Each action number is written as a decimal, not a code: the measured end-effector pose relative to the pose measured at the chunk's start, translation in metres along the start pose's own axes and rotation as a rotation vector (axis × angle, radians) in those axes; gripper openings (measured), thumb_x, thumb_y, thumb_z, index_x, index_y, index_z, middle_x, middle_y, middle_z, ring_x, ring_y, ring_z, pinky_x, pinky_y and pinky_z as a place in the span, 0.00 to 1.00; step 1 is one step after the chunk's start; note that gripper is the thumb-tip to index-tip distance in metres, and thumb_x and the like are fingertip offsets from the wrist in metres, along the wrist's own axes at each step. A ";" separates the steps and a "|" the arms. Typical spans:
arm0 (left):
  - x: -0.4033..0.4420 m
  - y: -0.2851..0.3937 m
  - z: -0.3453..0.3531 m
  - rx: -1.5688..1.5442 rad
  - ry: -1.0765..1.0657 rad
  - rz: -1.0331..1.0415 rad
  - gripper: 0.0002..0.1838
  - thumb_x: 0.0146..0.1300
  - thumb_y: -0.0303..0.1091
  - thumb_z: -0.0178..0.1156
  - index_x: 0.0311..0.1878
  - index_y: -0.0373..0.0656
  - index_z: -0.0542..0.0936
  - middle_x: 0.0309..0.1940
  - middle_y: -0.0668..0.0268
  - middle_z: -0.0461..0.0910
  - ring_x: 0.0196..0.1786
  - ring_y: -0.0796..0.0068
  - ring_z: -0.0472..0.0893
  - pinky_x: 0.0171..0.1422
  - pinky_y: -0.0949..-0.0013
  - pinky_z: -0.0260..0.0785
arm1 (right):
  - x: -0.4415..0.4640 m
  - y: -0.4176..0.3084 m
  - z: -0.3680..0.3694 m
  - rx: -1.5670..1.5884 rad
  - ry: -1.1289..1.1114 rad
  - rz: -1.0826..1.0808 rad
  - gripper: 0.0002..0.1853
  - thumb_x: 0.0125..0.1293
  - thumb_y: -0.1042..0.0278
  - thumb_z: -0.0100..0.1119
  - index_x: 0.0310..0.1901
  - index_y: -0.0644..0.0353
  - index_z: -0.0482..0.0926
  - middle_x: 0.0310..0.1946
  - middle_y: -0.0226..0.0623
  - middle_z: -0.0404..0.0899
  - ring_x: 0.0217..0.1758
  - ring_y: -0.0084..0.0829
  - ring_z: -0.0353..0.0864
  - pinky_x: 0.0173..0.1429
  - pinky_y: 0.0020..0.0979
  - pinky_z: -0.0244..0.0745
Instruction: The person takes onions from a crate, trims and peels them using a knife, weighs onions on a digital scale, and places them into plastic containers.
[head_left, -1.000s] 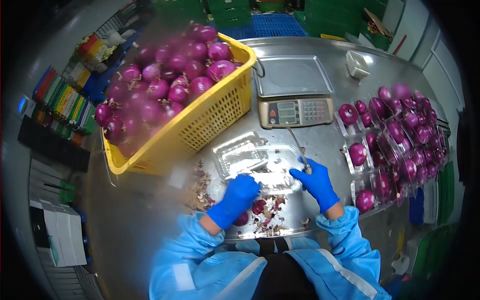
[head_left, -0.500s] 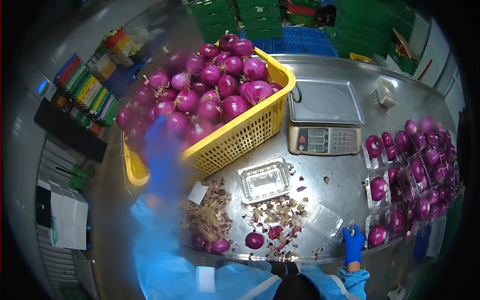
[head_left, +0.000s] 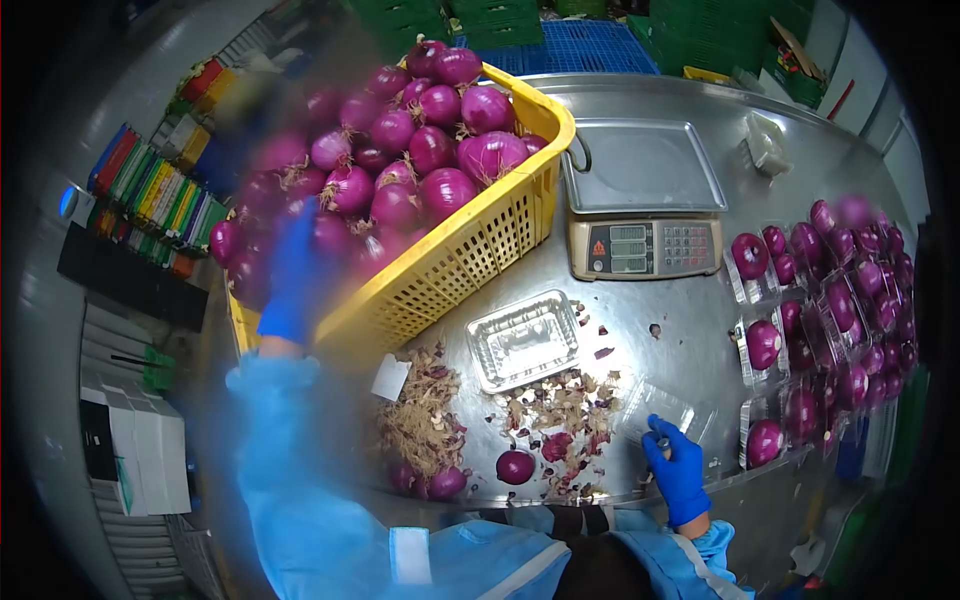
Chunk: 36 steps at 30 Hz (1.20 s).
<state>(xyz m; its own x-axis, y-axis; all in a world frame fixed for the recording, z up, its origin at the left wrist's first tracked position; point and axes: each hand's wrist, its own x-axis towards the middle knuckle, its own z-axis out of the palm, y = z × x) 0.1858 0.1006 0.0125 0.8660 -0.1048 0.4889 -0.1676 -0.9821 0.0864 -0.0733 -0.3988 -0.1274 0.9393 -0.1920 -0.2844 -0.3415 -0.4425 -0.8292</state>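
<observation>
My left hand [head_left: 288, 285], in a blue glove, reaches over the near left side of the yellow crate [head_left: 465, 268] among red onions [head_left: 447, 192]; blur hides what its fingers do. My right hand [head_left: 680, 478], also gloved in blue, is at the table's front edge beside a clear plastic lid [head_left: 662, 412]. Its thumb and forefinger are apart, and I see nothing held. Between the hands lie an empty clear plastic tray [head_left: 523, 341], a single red onion [head_left: 515, 467], scattered peel [head_left: 560, 415] and a heap of dry roots and skins [head_left: 425, 415].
A weighing scale [head_left: 645, 215] stands behind the tray. Packed trays of red onions [head_left: 800, 350] fill the right side of the steel table. Small clear containers [head_left: 766, 145] sit at the back right. Green crates [head_left: 495, 25] and a blue pallet [head_left: 575, 47] are beyond the table.
My right hand has moved left from the packed trays toward the clear lid, its fingers now spread. My left hand stays over the crate, reaching slightly further left. The view has shifted slightly.
</observation>
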 end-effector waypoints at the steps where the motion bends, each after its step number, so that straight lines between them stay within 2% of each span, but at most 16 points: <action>1: -0.008 0.009 -0.007 -0.203 0.047 -0.073 0.47 0.45 0.40 0.72 0.71 0.43 0.63 0.61 0.53 0.70 0.60 0.55 0.76 0.60 0.59 0.72 | -0.003 -0.003 0.003 0.004 -0.007 -0.049 0.19 0.62 0.69 0.66 0.55 0.58 0.80 0.30 0.36 0.84 0.28 0.21 0.80 0.36 0.27 0.77; 5: -0.048 0.120 -0.075 -1.011 0.220 -0.392 0.47 0.48 0.45 0.70 0.70 0.37 0.63 0.68 0.59 0.65 0.64 0.65 0.73 0.66 0.62 0.69 | -0.005 -0.036 0.001 -0.001 -0.080 -0.205 0.19 0.60 0.66 0.69 0.53 0.58 0.81 0.34 0.41 0.85 0.33 0.29 0.85 0.39 0.28 0.78; 8: -0.112 0.138 -0.071 -1.294 -0.175 -0.566 0.49 0.48 0.55 0.72 0.69 0.36 0.64 0.68 0.56 0.66 0.64 0.63 0.73 0.68 0.60 0.68 | -0.003 -0.071 -0.004 0.019 -0.232 -0.325 0.18 0.58 0.63 0.71 0.49 0.58 0.82 0.33 0.41 0.85 0.33 0.33 0.86 0.39 0.29 0.78; 9: -0.133 0.156 -0.061 -1.461 -0.203 -0.566 0.51 0.47 0.57 0.72 0.68 0.35 0.65 0.68 0.55 0.66 0.64 0.63 0.73 0.69 0.59 0.67 | -0.004 -0.080 -0.005 0.032 -0.287 -0.360 0.18 0.57 0.62 0.71 0.48 0.57 0.82 0.33 0.40 0.84 0.32 0.35 0.86 0.39 0.30 0.78; 11: -0.159 0.189 -0.056 -1.563 -0.489 -0.524 0.54 0.42 0.57 0.76 0.68 0.34 0.66 0.69 0.55 0.65 0.65 0.64 0.72 0.69 0.60 0.67 | -0.005 -0.088 -0.003 -0.056 -0.391 -0.517 0.19 0.55 0.57 0.73 0.46 0.54 0.82 0.32 0.39 0.84 0.30 0.40 0.84 0.36 0.32 0.78; 13: -0.185 0.211 -0.049 -1.587 -0.722 -0.648 0.57 0.35 0.53 0.79 0.68 0.33 0.66 0.68 0.55 0.67 0.66 0.64 0.71 0.71 0.61 0.63 | -0.006 -0.092 0.002 -0.094 -0.443 -0.618 0.20 0.55 0.50 0.71 0.44 0.51 0.82 0.29 0.38 0.82 0.27 0.42 0.82 0.33 0.35 0.77; 15: -0.201 0.226 -0.044 -1.599 -0.816 -0.628 0.57 0.33 0.52 0.79 0.68 0.33 0.66 0.67 0.55 0.68 0.66 0.64 0.71 0.73 0.60 0.61 | -0.009 -0.089 0.007 -0.217 -0.448 -0.655 0.20 0.56 0.45 0.68 0.42 0.50 0.81 0.27 0.36 0.80 0.25 0.41 0.81 0.30 0.35 0.76; 18: -0.217 0.226 -0.039 -1.725 -0.991 -0.623 0.54 0.36 0.35 0.79 0.71 0.39 0.63 0.66 0.56 0.69 0.68 0.63 0.70 0.72 0.61 0.63 | -0.017 -0.084 0.013 -0.354 -0.415 -0.728 0.20 0.59 0.41 0.63 0.39 0.49 0.80 0.25 0.34 0.78 0.23 0.40 0.79 0.27 0.35 0.74; 23: -0.222 0.230 -0.047 -1.650 -1.049 -0.528 0.54 0.38 0.30 0.78 0.72 0.39 0.62 0.65 0.56 0.69 0.68 0.63 0.69 0.73 0.59 0.62 | -0.028 -0.083 0.016 -0.466 -0.401 -0.753 0.18 0.60 0.44 0.63 0.40 0.49 0.80 0.26 0.33 0.77 0.28 0.38 0.81 0.28 0.35 0.72; 25: -0.227 0.224 -0.043 -1.634 -1.043 -0.534 0.53 0.38 0.29 0.78 0.72 0.41 0.62 0.65 0.57 0.69 0.68 0.64 0.68 0.73 0.59 0.62 | -0.028 -0.038 0.022 -0.345 -0.316 -0.658 0.16 0.60 0.46 0.64 0.36 0.50 0.80 0.25 0.34 0.78 0.27 0.38 0.81 0.29 0.34 0.73; 26: -0.231 0.217 -0.040 -1.492 -0.944 -0.423 0.51 0.39 0.29 0.77 0.71 0.42 0.64 0.65 0.58 0.69 0.68 0.64 0.68 0.73 0.59 0.61 | -0.028 -0.028 0.021 -0.288 -0.275 -0.614 0.15 0.60 0.47 0.64 0.34 0.50 0.81 0.25 0.35 0.79 0.27 0.39 0.81 0.29 0.34 0.74; 29: -0.235 0.215 -0.038 -1.361 -0.827 -0.570 0.53 0.32 0.46 0.80 0.65 0.35 0.70 0.66 0.55 0.70 0.64 0.65 0.73 0.69 0.61 0.66 | -0.036 -0.016 0.020 -0.092 -0.329 -0.509 0.14 0.61 0.51 0.65 0.31 0.53 0.80 0.27 0.36 0.81 0.27 0.41 0.81 0.31 0.36 0.75; 30: -0.236 0.211 -0.037 -1.407 -0.838 -0.607 0.54 0.37 0.50 0.79 0.67 0.35 0.66 0.68 0.54 0.67 0.65 0.64 0.72 0.69 0.60 0.66 | -0.036 -0.017 0.023 -0.021 -0.311 -0.457 0.13 0.62 0.52 0.65 0.31 0.53 0.81 0.28 0.37 0.81 0.27 0.42 0.81 0.32 0.36 0.75; 33: -0.244 0.221 -0.028 -1.844 -0.710 -1.155 0.56 0.44 0.56 0.76 0.71 0.36 0.59 0.69 0.54 0.64 0.64 0.60 0.73 0.69 0.56 0.67 | -0.029 -0.024 0.030 0.035 -0.256 -0.330 0.12 0.63 0.54 0.64 0.31 0.54 0.81 0.28 0.38 0.81 0.27 0.43 0.81 0.32 0.37 0.74; 35: -0.263 0.210 -0.005 -2.110 -0.692 -1.236 0.55 0.51 0.60 0.70 0.73 0.37 0.54 0.68 0.53 0.64 0.66 0.53 0.70 0.68 0.46 0.67 | -0.024 -0.034 0.025 -0.130 -0.217 -0.286 0.12 0.63 0.55 0.64 0.31 0.54 0.81 0.26 0.39 0.80 0.27 0.44 0.80 0.32 0.37 0.74; 36: -0.266 0.213 -0.003 -2.193 -0.717 -1.280 0.55 0.52 0.60 0.69 0.73 0.38 0.55 0.68 0.53 0.65 0.66 0.51 0.69 0.67 0.44 0.67 | -0.025 -0.029 0.024 -0.125 -0.292 -0.271 0.09 0.67 0.60 0.59 0.40 0.53 0.83 0.29 0.39 0.81 0.26 0.37 0.81 0.33 0.31 0.73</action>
<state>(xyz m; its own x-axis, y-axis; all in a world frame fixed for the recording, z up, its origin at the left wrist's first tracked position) -0.0816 -0.0798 -0.0968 0.7500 -0.3693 -0.5487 0.6207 0.6797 0.3909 -0.0863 -0.3595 -0.1076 0.9595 0.1949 -0.2034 -0.0651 -0.5491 -0.8332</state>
